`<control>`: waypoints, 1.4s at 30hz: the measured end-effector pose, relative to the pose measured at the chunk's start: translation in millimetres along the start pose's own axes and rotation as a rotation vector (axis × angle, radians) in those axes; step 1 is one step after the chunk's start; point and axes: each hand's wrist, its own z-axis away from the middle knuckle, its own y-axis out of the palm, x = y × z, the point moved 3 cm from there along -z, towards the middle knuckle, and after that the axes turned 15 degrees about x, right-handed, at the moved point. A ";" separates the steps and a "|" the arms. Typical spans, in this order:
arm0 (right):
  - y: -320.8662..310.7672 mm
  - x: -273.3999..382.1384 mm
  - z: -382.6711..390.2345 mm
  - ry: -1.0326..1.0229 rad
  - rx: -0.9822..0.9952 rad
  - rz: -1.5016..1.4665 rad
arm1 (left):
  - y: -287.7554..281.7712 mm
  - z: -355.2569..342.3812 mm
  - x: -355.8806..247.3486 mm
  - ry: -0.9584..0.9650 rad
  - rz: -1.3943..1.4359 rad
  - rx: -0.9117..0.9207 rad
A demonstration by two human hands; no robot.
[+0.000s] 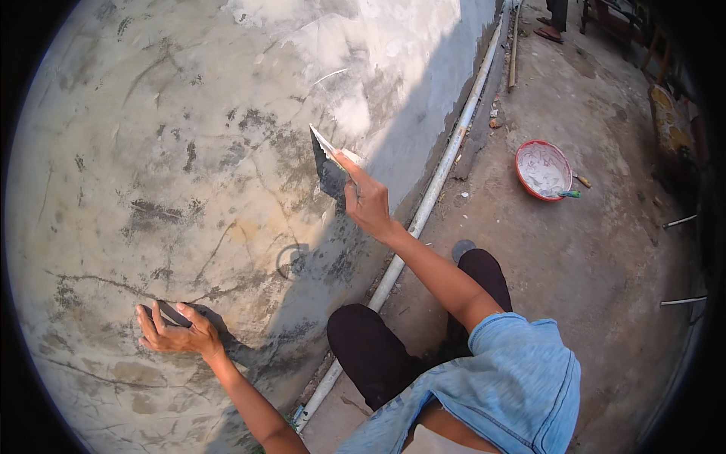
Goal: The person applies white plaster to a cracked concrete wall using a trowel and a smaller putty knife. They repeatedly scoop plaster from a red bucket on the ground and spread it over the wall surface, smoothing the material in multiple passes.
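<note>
A weathered, cracked grey plaster wall fills the left side, with white patches high up and shade along its lower right. My right hand grips a flat putty knife, its blade angled up and to the left against the wall and casting a dark shadow. Lower on the wall, my left hand rests with fingers spread and bent, holding nothing.
A white pipe runs along the wall's foot beside my knees. On the concrete ground sits a red basin of white paste with tool handles at its rim. A person's sandalled foot shows at the top right.
</note>
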 end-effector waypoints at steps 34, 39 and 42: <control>-21.4 19.4 -12.9 0.101 0.079 -0.238 | -2.7 -1.4 3.8 0.025 0.037 0.003; -17.8 -53.6 12.3 0.570 -0.036 -0.131 | -2.3 -0.9 -4.4 -0.018 0.044 0.032; 18.5 -35.7 27.3 0.331 -0.054 -0.085 | -0.5 -5.3 -2.5 -0.014 0.035 0.011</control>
